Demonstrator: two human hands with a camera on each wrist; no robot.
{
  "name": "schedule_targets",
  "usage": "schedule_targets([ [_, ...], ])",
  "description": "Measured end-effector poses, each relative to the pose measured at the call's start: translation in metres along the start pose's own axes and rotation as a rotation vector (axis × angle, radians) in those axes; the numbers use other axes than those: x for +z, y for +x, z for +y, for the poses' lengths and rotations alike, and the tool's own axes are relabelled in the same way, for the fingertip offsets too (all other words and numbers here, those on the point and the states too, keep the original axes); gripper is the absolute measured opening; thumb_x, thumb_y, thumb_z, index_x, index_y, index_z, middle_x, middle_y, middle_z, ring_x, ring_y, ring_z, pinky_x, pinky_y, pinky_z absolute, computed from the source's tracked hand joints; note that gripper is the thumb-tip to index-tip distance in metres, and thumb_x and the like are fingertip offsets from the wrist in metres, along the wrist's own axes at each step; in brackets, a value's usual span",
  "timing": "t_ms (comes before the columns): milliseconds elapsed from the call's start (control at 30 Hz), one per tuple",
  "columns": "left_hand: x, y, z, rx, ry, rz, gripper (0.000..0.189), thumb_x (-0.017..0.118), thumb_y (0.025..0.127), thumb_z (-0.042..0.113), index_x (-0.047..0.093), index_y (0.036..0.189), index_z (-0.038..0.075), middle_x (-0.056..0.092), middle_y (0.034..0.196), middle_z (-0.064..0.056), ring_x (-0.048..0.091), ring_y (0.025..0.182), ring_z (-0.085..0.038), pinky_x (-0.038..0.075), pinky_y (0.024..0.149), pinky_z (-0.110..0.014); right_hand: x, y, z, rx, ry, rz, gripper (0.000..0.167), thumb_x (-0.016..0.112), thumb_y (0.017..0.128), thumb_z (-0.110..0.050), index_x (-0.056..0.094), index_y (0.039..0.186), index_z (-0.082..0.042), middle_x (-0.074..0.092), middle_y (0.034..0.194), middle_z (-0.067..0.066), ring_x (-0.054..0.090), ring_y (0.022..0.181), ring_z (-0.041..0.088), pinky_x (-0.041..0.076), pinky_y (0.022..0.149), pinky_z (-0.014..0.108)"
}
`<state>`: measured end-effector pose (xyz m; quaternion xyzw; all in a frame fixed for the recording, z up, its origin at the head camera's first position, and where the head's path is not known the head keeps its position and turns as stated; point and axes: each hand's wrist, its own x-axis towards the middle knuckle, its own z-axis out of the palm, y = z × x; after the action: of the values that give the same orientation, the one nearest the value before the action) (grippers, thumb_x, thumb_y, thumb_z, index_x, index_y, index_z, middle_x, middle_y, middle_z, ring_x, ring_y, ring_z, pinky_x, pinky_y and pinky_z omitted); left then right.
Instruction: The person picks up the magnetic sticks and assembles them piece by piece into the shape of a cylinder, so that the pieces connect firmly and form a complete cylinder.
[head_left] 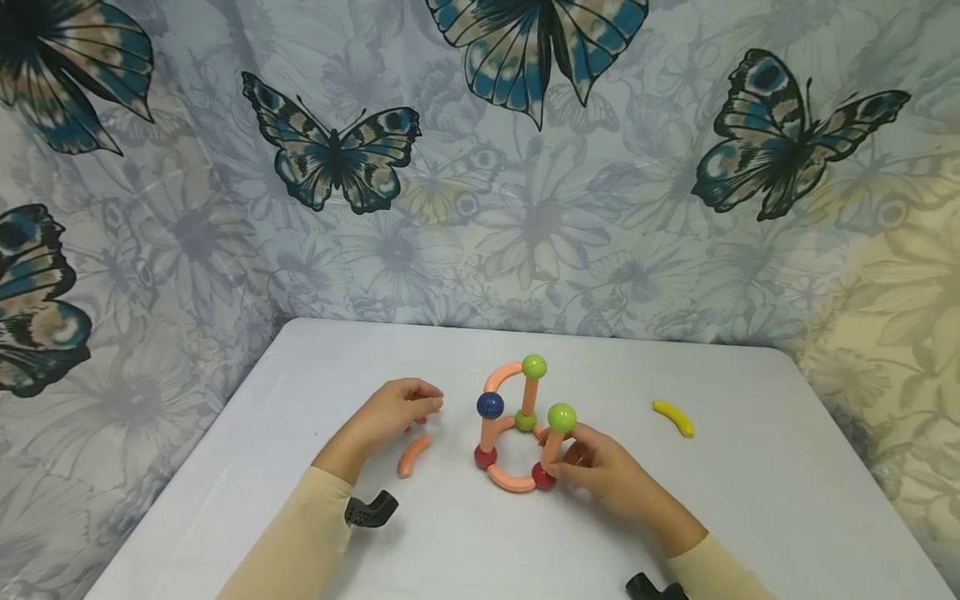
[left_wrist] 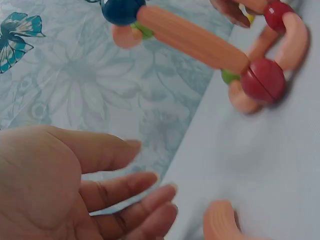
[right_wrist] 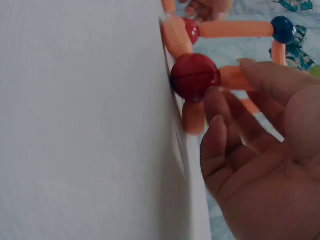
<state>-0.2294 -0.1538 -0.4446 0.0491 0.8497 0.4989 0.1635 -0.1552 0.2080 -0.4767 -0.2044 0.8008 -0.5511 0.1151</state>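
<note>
A magnetic ball-and-rod structure stands mid-table on a ring of curved orange rods (head_left: 510, 481) joined by red and green balls. Upright orange rods rise from it, topped by a blue ball (head_left: 491, 406) and green balls; a curved rod links the blue one to the back green ball (head_left: 534, 366). My right hand (head_left: 603, 472) pinches the right upright rod (right_wrist: 235, 78), between a red ball (right_wrist: 195, 77) and a green ball (head_left: 562, 417). To the structure's left, my left hand (head_left: 393, 411) holds nothing, fingers relaxed, just beyond a loose curved orange rod (head_left: 413, 456).
A yellow curved rod (head_left: 674, 418) lies on the white table (head_left: 750, 500) to the right. Behind the table hangs a butterfly-patterned cloth (head_left: 480, 250). Black wrist-worn devices (head_left: 372, 509) stick out beside both sleeves.
</note>
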Motion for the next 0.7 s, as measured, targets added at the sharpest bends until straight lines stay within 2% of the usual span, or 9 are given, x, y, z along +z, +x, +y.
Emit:
schedule_targets([
  [100,-0.005,-0.009,-0.012,-0.036,0.067,-0.006,0.031,0.076,0.104,0.026,0.075,0.128,0.007,0.072,0.107,-0.003,0.065,0.096,-0.022,0.053,0.084,-0.041,0.007,0.001,0.001,-0.010,-0.023,0.014,0.013,0.076,0.103,-0.009,0.071,0.115,-0.010,0.068,0.137,0.015,0.065,0.092,0.029,0.055,0.079,0.031],
  [167,-0.007,-0.015,-0.017,-0.058,0.093,-0.030,0.029,0.079,0.100,0.025,0.075,0.122,0.006,0.073,0.101,-0.004,0.065,0.095,-0.022,0.051,0.088,-0.041,0.010,0.001,0.003,-0.012,-0.032,0.017,0.010,0.076,0.103,-0.007,0.070,0.109,-0.012,0.069,0.135,0.013,0.066,0.092,0.027,0.056,0.080,0.031],
  [300,-0.008,-0.026,-0.023,-0.077,0.172,-0.050,0.024,0.086,0.094,0.024,0.074,0.107,0.008,0.071,0.089,-0.004,0.062,0.090,-0.021,0.048,0.085,-0.041,0.014,0.001,0.007,-0.025,-0.042,0.015,0.012,0.079,0.102,-0.008,0.070,0.108,-0.013,0.072,0.131,0.010,0.067,0.092,0.024,0.056,0.080,0.030],
  [467,-0.003,-0.034,-0.019,-0.072,0.278,-0.026,0.015,0.082,0.092,0.016,0.069,0.092,0.008,0.068,0.069,-0.005,0.058,0.078,-0.022,0.045,0.073,-0.038,0.017,0.000,0.010,-0.057,-0.051,0.021,0.010,0.078,0.103,-0.008,0.072,0.109,-0.013,0.074,0.129,0.009,0.069,0.095,0.022,0.057,0.081,0.031],
  [533,-0.001,-0.035,-0.017,-0.064,0.288,-0.020,0.014,0.079,0.093,0.015,0.067,0.089,0.007,0.068,0.062,-0.005,0.058,0.074,-0.022,0.043,0.071,-0.037,0.017,0.000,0.011,-0.068,-0.052,0.027,0.009,0.078,0.103,-0.008,0.073,0.109,-0.013,0.074,0.128,0.010,0.069,0.096,0.023,0.057,0.082,0.031],
  [600,-0.001,-0.034,-0.017,-0.056,0.288,-0.017,0.018,0.078,0.097,0.018,0.066,0.090,0.008,0.069,0.062,-0.004,0.058,0.074,-0.021,0.043,0.071,-0.037,0.018,0.000,0.011,-0.075,-0.059,0.032,0.009,0.078,0.103,-0.008,0.073,0.108,-0.014,0.074,0.128,0.009,0.069,0.097,0.023,0.058,0.082,0.031],
  [700,-0.001,-0.031,-0.018,-0.036,0.242,-0.046,0.026,0.075,0.104,0.026,0.064,0.092,0.007,0.071,0.065,-0.003,0.061,0.072,-0.020,0.044,0.072,-0.037,0.018,-0.001,0.012,-0.084,-0.063,0.038,0.010,0.078,0.102,-0.007,0.072,0.106,-0.015,0.074,0.128,0.010,0.069,0.099,0.023,0.058,0.084,0.032],
])
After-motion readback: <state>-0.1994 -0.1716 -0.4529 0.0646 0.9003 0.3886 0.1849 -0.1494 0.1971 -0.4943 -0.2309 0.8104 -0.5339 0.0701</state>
